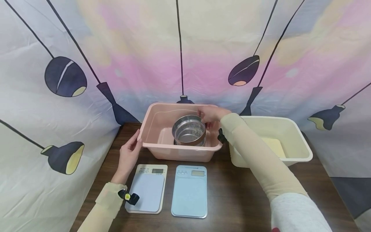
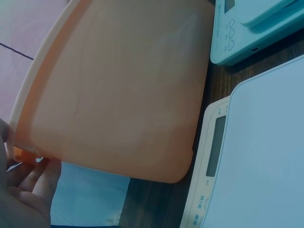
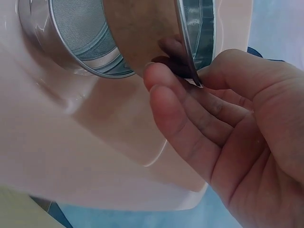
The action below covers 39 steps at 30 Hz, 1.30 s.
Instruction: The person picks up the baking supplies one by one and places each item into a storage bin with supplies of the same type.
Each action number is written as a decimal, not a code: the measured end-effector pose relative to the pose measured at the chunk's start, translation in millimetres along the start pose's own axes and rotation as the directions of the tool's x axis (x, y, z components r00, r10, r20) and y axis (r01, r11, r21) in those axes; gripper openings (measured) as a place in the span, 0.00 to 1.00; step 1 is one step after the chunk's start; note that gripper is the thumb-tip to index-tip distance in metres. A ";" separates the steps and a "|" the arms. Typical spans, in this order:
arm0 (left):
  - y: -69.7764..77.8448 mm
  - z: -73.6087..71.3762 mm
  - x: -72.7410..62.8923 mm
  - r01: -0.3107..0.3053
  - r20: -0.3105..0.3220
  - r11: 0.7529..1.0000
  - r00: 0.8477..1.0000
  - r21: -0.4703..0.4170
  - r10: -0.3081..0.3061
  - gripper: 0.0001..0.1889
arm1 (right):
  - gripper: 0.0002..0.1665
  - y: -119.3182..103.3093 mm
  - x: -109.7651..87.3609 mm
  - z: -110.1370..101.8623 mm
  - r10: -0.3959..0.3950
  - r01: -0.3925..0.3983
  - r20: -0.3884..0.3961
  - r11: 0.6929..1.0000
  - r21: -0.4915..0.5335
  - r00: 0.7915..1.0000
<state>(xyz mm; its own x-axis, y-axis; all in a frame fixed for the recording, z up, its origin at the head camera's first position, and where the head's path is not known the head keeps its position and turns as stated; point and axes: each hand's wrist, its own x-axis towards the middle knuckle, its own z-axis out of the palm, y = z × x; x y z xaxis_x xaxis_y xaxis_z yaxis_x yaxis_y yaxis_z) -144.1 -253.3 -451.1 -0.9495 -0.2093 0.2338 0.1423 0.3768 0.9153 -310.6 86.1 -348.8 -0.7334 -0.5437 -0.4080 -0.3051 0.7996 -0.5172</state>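
A pink plastic tub (image 1: 176, 154) stands at the back of the table. My left hand (image 1: 130, 154) grips its left rim, with fingers under the lip in the left wrist view. Inside the tub are round steel sieves. My right hand (image 1: 213, 115) reaches over the tub's right side. In the right wrist view, its thumb and fingers pinch the rim of a shiny steel sieve (image 3: 137, 33), tilted against another sieve with fine mesh (image 3: 85, 31). The lower part of the sieves is partly hidden in the head view.
A cream tub (image 1: 301, 141) with a pale yellow bottom stands to the right, partly behind my right forearm. In front of the pink tub lie a white kitchen scale (image 1: 147, 193) and a light blue kitchen scale (image 1: 189, 196). A patterned curtain (image 1: 203, 48) hangs behind the table.
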 end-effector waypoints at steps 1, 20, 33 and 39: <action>-0.4 0.2 0.2 -0.003 -0.006 1.000 1.000 -0.004 0.003 0.24 | 0.20 0.2 0.1 0.4 -0.001 0.001 -0.002 1.000 0.003 1.000; -4.0 0.8 0.9 -0.006 0.005 1.000 1.000 -0.006 0.006 0.25 | 0.16 1.4 -5.0 -0.2 0.017 -0.018 -0.009 0.999 -0.041 1.000; -2.8 0.1 -1.3 0.020 0.005 1.000 1.000 -0.014 -0.020 0.25 | 0.13 2.1 -23.9 -6.8 -0.068 0.068 -0.049 0.998 -0.006 0.996; -2.8 0.1 -0.9 0.026 0.002 1.000 1.000 -0.006 -0.026 0.25 | 0.11 9.7 -34.8 -11.0 -0.146 0.148 -0.084 0.989 0.011 0.986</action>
<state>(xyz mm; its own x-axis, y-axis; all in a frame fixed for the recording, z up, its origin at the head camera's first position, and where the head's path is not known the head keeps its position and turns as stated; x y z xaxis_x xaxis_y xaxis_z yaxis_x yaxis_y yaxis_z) -143.6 -254.1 -453.9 -0.9535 -0.2168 0.2094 0.1196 0.3655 0.9231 -294.7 115.5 -331.4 -0.7292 -0.6316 -0.2635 -0.4036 0.7078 -0.5797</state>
